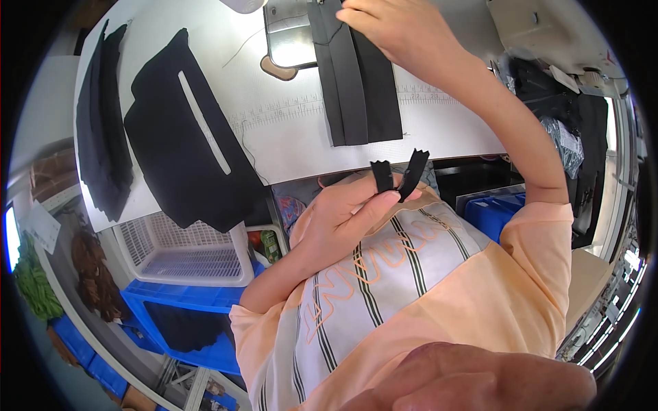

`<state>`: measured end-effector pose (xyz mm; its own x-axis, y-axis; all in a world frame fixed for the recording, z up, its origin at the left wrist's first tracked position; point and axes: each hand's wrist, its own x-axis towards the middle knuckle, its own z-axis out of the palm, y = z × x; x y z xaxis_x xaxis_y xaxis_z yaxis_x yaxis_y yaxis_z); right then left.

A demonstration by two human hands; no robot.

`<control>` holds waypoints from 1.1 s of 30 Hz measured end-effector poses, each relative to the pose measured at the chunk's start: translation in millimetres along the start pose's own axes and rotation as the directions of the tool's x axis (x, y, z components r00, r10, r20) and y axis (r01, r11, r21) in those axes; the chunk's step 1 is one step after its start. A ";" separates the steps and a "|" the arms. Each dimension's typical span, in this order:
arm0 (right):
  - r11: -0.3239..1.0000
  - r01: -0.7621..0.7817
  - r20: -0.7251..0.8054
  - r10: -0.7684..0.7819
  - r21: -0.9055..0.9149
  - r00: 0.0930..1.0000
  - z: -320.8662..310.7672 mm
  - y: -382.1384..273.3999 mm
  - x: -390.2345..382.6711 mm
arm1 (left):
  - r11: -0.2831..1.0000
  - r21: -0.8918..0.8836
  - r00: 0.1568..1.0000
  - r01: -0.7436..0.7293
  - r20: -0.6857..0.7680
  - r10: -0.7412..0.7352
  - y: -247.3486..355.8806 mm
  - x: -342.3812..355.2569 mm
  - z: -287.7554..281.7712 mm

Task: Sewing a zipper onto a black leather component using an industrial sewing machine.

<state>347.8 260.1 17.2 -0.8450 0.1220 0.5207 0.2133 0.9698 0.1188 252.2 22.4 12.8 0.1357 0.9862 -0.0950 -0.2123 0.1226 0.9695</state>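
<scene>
- Black fabric stack: at the left end of the white table.
- Slotted black panel: right of the stack, overhanging the table's near edge.
- Left hand: before the table's near edge, thumb and fingers pinching a black strip, both ends upright.
- Dark layered fabric: mid-table.
- Right hand: over the table's far side, fingers bent; grip on the adjacent dark thread cannot be determined.

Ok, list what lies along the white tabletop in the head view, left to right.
Stack of long dark fabric pieces → wide black fabric panel with a long, narrow white band → shiny rectangular metal plate → long black and dark-grey layered fabric piece.
</scene>
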 end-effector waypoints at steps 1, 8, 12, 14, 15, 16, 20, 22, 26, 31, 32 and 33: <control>1.000 -0.003 -0.001 0.003 -0.005 1.000 6.1 5.3 2.8 | 0.999 0.000 0.999 0.037 0.010 -0.037 1.9 -1.0 -3.6; 0.989 -0.132 0.141 0.122 0.070 0.983 12.3 37.9 -19.5 | 0.975 -0.194 0.994 0.107 -0.004 -0.110 5.7 2.2 -9.5; 0.814 -0.138 0.108 0.238 -0.564 0.965 -37.1 45.0 -46.1 | 0.856 -0.456 0.961 0.243 -0.006 -0.276 8.6 8.8 -12.6; 0.956 -0.206 0.037 0.218 -0.210 0.975 -50.2 22.0 -46.3 | 0.855 -0.437 0.949 0.280 -0.009 -0.316 25.7 20.2 -16.6; 0.959 -0.211 -0.035 0.221 0.189 0.975 -54.3 7.5 -45.9 | 0.818 -0.483 0.931 0.314 -0.014 -0.365 33.4 28.4 -20.0; 0.953 -0.162 -0.028 0.175 0.257 0.984 -55.1 -10.5 -45.7 | 0.775 -0.526 0.910 0.351 -0.005 -0.415 41.4 37.4 -24.1; 0.890 -0.106 0.026 0.105 0.443 0.994 -40.7 -44.1 -38.8 | 0.764 -0.481 0.895 0.430 0.115 -0.432 50.4 61.4 -37.3; 0.895 -0.043 -0.034 0.064 0.444 0.997 -28.3 -38.7 -45.6 | 0.770 -0.424 0.872 0.477 0.115 -0.477 57.5 65.8 -36.3; 0.895 -0.123 -0.100 0.182 0.430 0.978 -19.6 -24.5 -52.9 | 0.823 0.530 0.947 0.205 0.104 -0.303 64.4 89.5 -74.5; 0.763 -0.321 0.049 0.356 0.561 0.933 -20.1 -35.3 -68.9 | -0.174 0.952 0.810 -0.252 0.306 0.501 17.7 119.6 -112.7; 0.761 -0.326 0.050 0.362 0.561 0.931 -21.5 -36.0 -69.6 | -0.173 0.951 0.810 -0.257 0.310 0.498 9.3 118.6 -114.7; 0.781 -0.285 0.043 0.315 0.556 0.948 -25.5 -38.5 -69.6 | -0.141 0.958 0.841 -0.248 0.285 0.460 2.7 115.9 -115.7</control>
<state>410.9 208.9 -2.0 -0.7549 0.4306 0.4947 0.1349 0.8401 -0.5254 155.4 149.9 -21.7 0.2924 0.8540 0.4303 0.9239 -0.3684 0.1033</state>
